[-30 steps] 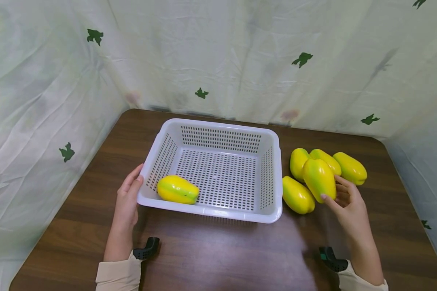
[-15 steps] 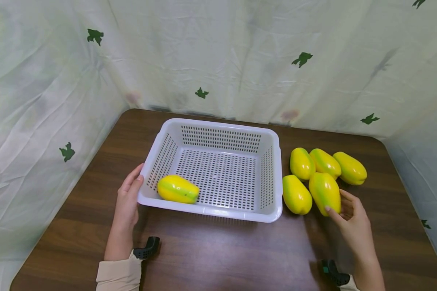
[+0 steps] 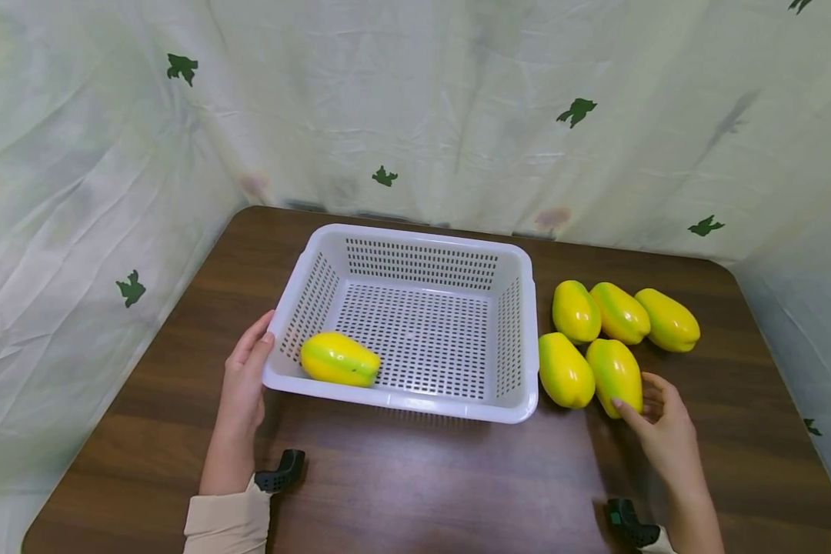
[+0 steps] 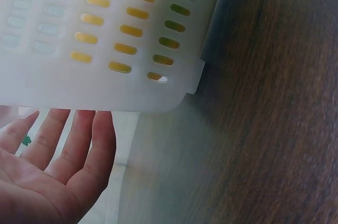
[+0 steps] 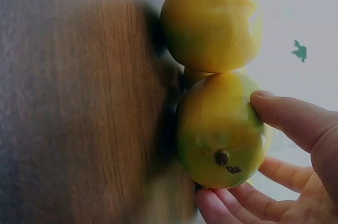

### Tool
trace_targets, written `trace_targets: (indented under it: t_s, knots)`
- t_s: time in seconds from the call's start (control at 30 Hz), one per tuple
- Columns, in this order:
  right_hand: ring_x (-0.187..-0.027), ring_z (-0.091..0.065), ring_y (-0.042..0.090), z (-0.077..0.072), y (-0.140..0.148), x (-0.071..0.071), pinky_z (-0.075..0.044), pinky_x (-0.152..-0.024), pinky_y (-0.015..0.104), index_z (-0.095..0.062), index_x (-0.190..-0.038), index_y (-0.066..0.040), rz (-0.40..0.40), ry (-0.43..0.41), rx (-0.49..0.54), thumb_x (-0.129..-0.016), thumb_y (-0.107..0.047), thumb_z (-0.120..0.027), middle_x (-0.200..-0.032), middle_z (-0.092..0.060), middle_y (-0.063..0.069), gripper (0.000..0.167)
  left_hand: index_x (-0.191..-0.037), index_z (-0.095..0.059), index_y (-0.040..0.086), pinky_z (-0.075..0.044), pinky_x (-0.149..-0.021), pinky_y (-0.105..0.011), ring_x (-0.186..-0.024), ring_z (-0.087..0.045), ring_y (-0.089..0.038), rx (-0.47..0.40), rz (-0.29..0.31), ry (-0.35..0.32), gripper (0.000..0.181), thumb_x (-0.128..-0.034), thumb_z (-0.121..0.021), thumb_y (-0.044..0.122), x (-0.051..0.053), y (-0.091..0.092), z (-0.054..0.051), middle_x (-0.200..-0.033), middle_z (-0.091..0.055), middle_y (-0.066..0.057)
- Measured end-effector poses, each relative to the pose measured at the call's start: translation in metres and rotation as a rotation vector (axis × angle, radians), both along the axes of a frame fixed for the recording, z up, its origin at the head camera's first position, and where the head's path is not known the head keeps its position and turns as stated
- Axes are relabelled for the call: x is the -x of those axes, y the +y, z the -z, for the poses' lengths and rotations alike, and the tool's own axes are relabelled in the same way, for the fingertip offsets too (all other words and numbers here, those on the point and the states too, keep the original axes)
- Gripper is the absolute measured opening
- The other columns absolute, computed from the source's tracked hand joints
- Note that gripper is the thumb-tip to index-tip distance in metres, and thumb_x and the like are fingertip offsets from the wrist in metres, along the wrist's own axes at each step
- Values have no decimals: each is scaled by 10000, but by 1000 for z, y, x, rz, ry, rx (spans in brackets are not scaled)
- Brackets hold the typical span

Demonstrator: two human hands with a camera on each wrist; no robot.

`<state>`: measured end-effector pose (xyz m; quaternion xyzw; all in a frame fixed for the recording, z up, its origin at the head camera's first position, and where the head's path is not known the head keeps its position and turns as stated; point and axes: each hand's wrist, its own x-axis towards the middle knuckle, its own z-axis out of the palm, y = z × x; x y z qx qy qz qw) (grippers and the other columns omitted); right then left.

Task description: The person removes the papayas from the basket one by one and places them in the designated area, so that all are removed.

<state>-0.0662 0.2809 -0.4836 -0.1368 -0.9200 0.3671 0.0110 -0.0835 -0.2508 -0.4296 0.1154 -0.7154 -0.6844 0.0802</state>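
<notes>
A white perforated plastic basket (image 3: pixel 415 338) sits on the wooden table, with one yellow-green papaya (image 3: pixel 339 359) lying in its near left corner. My left hand (image 3: pixel 247 377) grips the basket's left rim, thumb on top; in the left wrist view its fingers (image 4: pixel 79 150) reach the rim from outside. To the right of the basket, my right hand (image 3: pixel 668 431) holds a papaya (image 3: pixel 615 375) at its near end, thumb on one side and fingers curled on the other. The right wrist view has this papaya (image 5: pixel 219 134) against a neighbouring papaya (image 5: pixel 211 23).
Beside the held fruit lies another papaya (image 3: pixel 565 371), close to the basket's right wall. Behind them is a row of papayas (image 3: pixel 619 312). A pale curtain (image 3: pixel 457 115) with green bird shapes stands along the back and sides of the brown table (image 3: pixel 415 485).
My right hand has brought its papaya down and toward me, from on top of the others to the front row. The left hand and basket stay put.
</notes>
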Motion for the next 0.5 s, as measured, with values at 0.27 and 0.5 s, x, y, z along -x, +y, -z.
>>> trace_targets:
  t_s: [0.27, 0.5]
  knots:
    - [-1110, -373, 390, -7, 2, 4, -340, -867, 553, -283, -1382, -56, 32, 116, 54, -825, -398, -617, -1235, -376, 213, 734, -1376, -380, 170, -456, -778, -208, -1125, -430, -218, -16, 6, 1, 484, -931, -459, 345, -1, 0, -2, -1380, -358, -63]
    - [-1208, -328, 338, -11, 4, 15, -252, -997, 488, -344, -1375, -205, 13, 255, 70, -820, -339, -645, -1289, -352, 153, 646, -1370, -392, 195, -457, -776, -208, -1126, -432, -211, -24, 2, -15, 466, -933, -456, 343, 0, 0, -1, -1379, -361, -57]
